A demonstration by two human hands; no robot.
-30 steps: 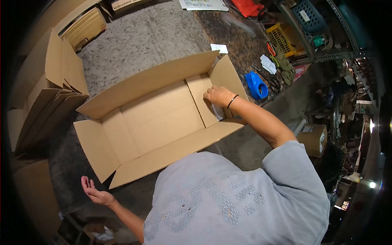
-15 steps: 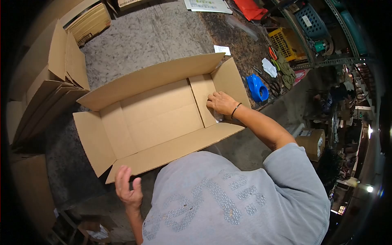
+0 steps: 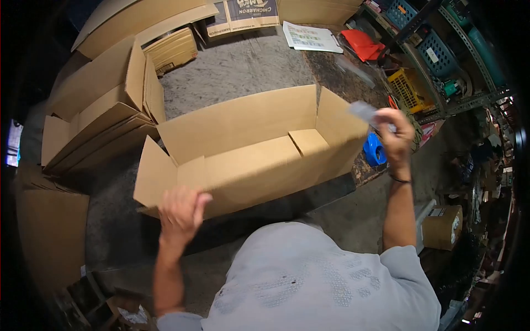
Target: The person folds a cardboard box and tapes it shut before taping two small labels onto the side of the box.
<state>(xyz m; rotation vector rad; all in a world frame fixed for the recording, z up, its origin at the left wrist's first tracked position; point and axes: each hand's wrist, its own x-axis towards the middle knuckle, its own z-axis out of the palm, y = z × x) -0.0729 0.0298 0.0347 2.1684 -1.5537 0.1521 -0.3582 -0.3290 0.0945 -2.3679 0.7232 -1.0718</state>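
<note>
A long open cardboard box (image 3: 248, 138) lies on a grey speckled table (image 3: 243, 69) in front of me, its near long flap raised. My left hand (image 3: 179, 209) presses against that near flap at its left part. My right hand (image 3: 395, 135) is lifted above the box's right end and pinches a small clear plastic packet (image 3: 364, 112). A dark band circles my right wrist.
Flattened and folded cartons (image 3: 105, 110) stack at the left. A blue tape dispenser (image 3: 374, 150) sits by the box's right end. Papers (image 3: 309, 37), a red item (image 3: 363, 45), a yellow basket (image 3: 408, 88) and shelving with blue baskets (image 3: 441, 52) are at the right.
My right hand came out of the box and rose with the plastic packet. My left hand moved up from below and pushed the near flap upright. My view shifted.
</note>
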